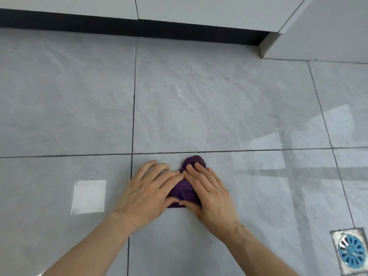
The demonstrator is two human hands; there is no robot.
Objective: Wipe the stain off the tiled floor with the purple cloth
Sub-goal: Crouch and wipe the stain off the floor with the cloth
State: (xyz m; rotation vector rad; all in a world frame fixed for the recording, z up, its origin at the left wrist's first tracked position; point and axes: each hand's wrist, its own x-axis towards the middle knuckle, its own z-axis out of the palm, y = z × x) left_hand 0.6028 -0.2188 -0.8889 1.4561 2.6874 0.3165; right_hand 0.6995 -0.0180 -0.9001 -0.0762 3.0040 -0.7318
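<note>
A bunched purple cloth lies on the grey tiled floor, just below a grout line. My left hand rests flat on the cloth's left part, fingers spread forward. Pressed down on its right part is my right hand, and the two thumbs meet at the near edge. Most of the cloth is hidden under the hands; its far tip sticks out past the fingers. Faint damp streaks cover the tile beyond the cloth. No distinct stain shows.
White cabinet fronts with a dark toe-kick run along the far edge. A white panel corner juts out at the back right. A square floor drain with a blue grate sits at the near right.
</note>
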